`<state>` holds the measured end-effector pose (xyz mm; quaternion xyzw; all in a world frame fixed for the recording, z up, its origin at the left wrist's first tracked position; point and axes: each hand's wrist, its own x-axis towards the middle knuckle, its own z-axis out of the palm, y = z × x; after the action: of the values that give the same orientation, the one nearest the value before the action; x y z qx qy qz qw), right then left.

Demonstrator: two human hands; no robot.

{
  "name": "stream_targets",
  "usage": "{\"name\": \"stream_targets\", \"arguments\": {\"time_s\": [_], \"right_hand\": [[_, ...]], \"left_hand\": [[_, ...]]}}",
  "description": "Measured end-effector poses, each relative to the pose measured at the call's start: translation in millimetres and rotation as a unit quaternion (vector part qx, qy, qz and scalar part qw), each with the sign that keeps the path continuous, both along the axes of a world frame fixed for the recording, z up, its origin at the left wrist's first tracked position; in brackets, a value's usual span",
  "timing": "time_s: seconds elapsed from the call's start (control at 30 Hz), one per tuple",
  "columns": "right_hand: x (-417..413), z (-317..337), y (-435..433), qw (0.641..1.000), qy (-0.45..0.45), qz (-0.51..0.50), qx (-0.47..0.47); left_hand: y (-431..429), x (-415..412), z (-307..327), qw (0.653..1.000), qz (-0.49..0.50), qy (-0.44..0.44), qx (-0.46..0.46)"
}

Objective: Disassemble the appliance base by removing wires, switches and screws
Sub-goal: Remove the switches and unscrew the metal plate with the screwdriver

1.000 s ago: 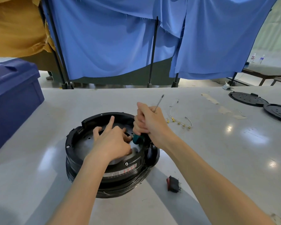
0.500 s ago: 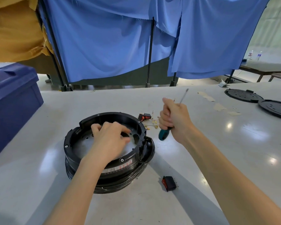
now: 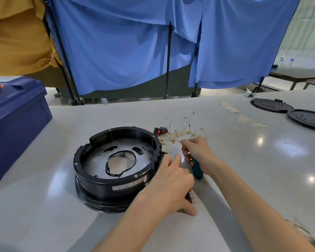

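Hands meet just right of the black appliance base (image 3: pixel 102 186) on the grey worktop (image 3: pixel 244 170): the left hand (image 3: pixel 171 184) lies loosely spread, thumb on the worktop, while the right hand (image 3: pixel 198 153) grips a green-handled screwdriver (image 3: pixel 197 169), shaft up. Loose wires (image 3: pixel 178 136) and a red switch (image 3: pixel 160 131) lie just behind.

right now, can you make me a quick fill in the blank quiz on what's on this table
1. The right hand grips a ____ by its teal handle, shaft pointing up.
2. The loose wires beside the appliance base end in ____ terminals.
3. At the table's far right lie ____ round black plates.
4. The big box on the left is ____.
Missing words: screwdriver, gold, two, blue.
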<state>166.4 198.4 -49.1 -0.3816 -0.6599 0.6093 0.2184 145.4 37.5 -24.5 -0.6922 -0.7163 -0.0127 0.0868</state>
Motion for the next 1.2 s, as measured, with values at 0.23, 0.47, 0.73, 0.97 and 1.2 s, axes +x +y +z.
{"name": "stream_targets", "arguments": {"time_s": [0.23, 0.47, 0.73, 0.97, 1.2], "right_hand": [[10, 5, 6, 0.997, 0.0, 0.065, -0.032], [17, 25, 3, 0.938, 0.129, 0.297, -0.128], [-31, 38, 36, 0.993, 0.08, 0.085, 0.003], [-107, 18, 47, 0.965, -0.07, 0.057, 0.245], [-116, 9, 47, 0.967, -0.06, 0.052, 0.242]], "left_hand": [[13, -12, 14, 0.982, 0.113, -0.108, 0.107], [29, -45, 30, 0.947, 0.199, -0.099, 0.234], [15, -105, 24, 0.911, 0.348, -0.148, 0.166], [19, -103, 5, 0.918, 0.267, -0.265, 0.127], [21, -103, -4, 0.924, 0.247, -0.272, 0.105]]}}
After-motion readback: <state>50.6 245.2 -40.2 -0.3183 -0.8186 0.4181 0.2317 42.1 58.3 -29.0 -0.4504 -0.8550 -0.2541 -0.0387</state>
